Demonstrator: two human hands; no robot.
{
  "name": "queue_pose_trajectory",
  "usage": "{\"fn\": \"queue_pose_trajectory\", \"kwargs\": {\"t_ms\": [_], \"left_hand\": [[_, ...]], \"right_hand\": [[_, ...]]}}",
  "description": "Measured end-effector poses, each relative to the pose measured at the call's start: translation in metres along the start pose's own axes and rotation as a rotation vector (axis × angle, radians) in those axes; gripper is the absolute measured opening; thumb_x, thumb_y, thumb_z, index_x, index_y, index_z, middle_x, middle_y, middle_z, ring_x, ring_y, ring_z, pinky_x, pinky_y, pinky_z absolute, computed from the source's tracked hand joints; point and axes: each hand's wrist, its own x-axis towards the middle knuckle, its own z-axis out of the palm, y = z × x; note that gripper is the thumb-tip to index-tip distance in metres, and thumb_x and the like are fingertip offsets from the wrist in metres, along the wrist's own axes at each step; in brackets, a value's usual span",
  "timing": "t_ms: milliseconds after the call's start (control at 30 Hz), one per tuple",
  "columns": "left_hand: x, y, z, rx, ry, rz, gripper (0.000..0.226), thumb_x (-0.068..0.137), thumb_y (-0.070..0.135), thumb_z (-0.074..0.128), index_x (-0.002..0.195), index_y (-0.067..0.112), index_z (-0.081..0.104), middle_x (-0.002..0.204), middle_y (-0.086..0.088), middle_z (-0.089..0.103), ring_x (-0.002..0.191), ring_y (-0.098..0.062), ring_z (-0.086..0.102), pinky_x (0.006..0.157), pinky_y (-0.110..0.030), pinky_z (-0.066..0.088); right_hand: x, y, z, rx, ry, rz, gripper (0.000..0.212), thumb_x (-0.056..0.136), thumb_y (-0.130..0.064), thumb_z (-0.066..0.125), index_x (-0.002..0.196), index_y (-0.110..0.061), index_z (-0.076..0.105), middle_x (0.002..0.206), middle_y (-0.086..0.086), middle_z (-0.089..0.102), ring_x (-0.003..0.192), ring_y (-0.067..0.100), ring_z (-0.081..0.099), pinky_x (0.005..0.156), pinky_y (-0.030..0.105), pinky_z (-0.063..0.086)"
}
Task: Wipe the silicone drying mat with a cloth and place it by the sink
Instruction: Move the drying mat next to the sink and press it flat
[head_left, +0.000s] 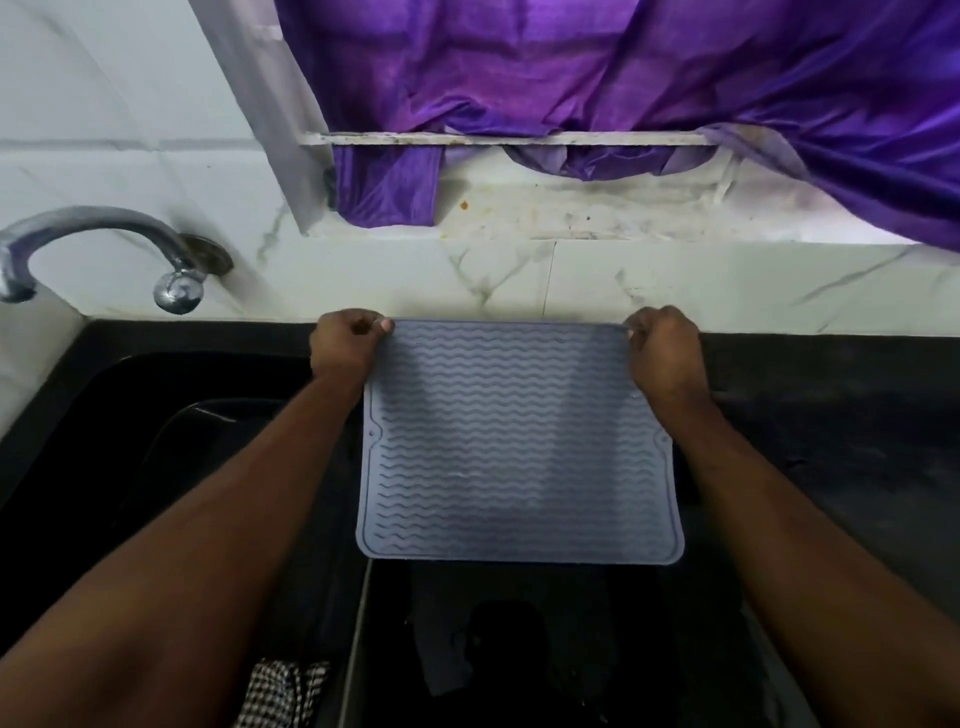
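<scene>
Your left hand and right hand each pinch a far corner of the grey mat; its long axis runs away from you, ribs crosswise. It lies over the dark counter, just right of the sink, far edge near the wall.

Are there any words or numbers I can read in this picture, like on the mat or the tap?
None can be read.
silicone drying mat: only wavy ridges, no words.
tap: bare metal, no label.
purple cloth: plain, no print.
checked cloth: only a pattern, no letters.
</scene>
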Motion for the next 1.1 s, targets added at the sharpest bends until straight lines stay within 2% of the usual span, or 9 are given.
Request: {"fn": "queue_pose_trajectory", "kwargs": {"t_ms": [167,400,533,600,667,767,900,1033,1100], "left_hand": [[0.034,-0.010,0.035,-0.048,-0.028,-0.123,0.022,0.087,0.021,0.080,0.103,0.008,0.079,0.100,-0.006,0.076,0.096,-0.017,0.069,0.092,-0.025,0.054],[0.064,-0.030,0.064,-0.041,0.034,-0.200,0.025,0.078,0.026,0.088,0.095,0.009,0.080,0.092,-0.004,0.076,0.085,-0.015,0.070,0.085,-0.023,0.057],[0.067,-0.038,0.084,-0.088,0.057,-0.246,0.023,0.082,0.027,0.084,0.098,0.012,0.079,0.092,-0.001,0.074,0.084,-0.011,0.067,0.069,-0.012,0.053],[0.071,-0.048,0.090,-0.188,0.059,-0.309,0.018,0.079,0.029,0.087,0.089,0.016,0.079,0.090,0.000,0.076,0.087,-0.015,0.072,0.080,-0.023,0.059],[0.074,-0.060,0.092,-0.254,0.032,-0.333,0.021,0.075,0.031,0.089,0.084,0.016,0.078,0.088,-0.001,0.078,0.092,-0.018,0.074,0.088,-0.032,0.060],[0.073,-0.064,0.093,-0.272,0.026,-0.277,0.022,0.071,0.031,0.092,0.077,0.016,0.076,0.085,-0.003,0.078,0.082,-0.014,0.073,0.083,-0.027,0.060],[0.071,-0.064,0.091,-0.264,0.004,-0.219,0.016,0.083,0.012,0.082,0.073,0.019,0.072,0.078,0.001,0.073,0.071,-0.003,0.066,0.077,-0.021,0.056],[0.071,-0.073,0.091,-0.267,-0.006,-0.173,0.009,0.084,0.000,0.078,0.079,0.003,0.071,0.070,0.011,0.069,0.068,0.001,0.065,0.077,-0.018,0.055],[0.074,-0.075,0.090,-0.246,-0.022,-0.171,0.009,0.084,0.002,0.079,0.085,-0.005,0.073,0.076,0.008,0.071,0.069,0.003,0.066,0.077,-0.017,0.055]], "right_hand": [[0.030,0.020,0.041,-0.021,-0.019,0.075,0.026,0.095,0.005,0.048,0.111,0.002,0.068,0.112,0.024,0.060,0.097,0.037,0.062,0.084,0.030,0.046],[0.050,0.043,0.081,0.035,0.016,0.106,0.025,0.095,0.005,0.049,0.110,0.001,0.068,0.111,0.019,0.061,0.085,0.018,0.055,0.073,0.013,0.032],[0.053,0.050,0.095,0.099,0.003,0.158,0.025,0.094,0.005,0.046,0.108,-0.002,0.066,0.112,0.016,0.057,0.096,0.027,0.058,0.080,0.015,0.033],[0.054,0.050,0.099,0.113,0.024,0.179,0.029,0.092,0.007,0.042,0.107,-0.004,0.065,0.113,0.013,0.055,0.098,0.026,0.057,0.081,0.014,0.033],[0.050,0.049,0.103,0.083,0.031,0.169,0.032,0.092,0.007,0.043,0.115,-0.002,0.062,0.119,0.016,0.053,0.103,0.029,0.056,0.085,0.022,0.037],[0.037,0.041,0.114,0.012,0.022,0.165,0.037,0.094,0.003,0.046,0.131,-0.001,0.050,0.134,0.021,0.044,0.120,0.037,0.046,0.098,0.043,0.043],[0.010,0.008,0.129,-0.192,0.004,0.029,0.061,0.096,-0.001,0.051,0.153,-0.009,0.030,0.159,0.024,0.021,0.145,0.042,0.028,0.118,0.056,0.031],[-0.013,-0.042,0.154,-0.172,-0.193,-0.180,0.044,0.101,-0.022,0.051,0.142,-0.009,0.050,0.151,0.020,0.042,0.147,0.037,0.029,0.120,0.059,0.021],[-0.019,-0.059,0.170,-0.150,-0.272,-0.210,0.049,0.102,-0.036,0.047,0.146,-0.014,0.047,0.154,0.014,0.040,0.149,0.033,0.025,0.122,0.058,0.015]]}}
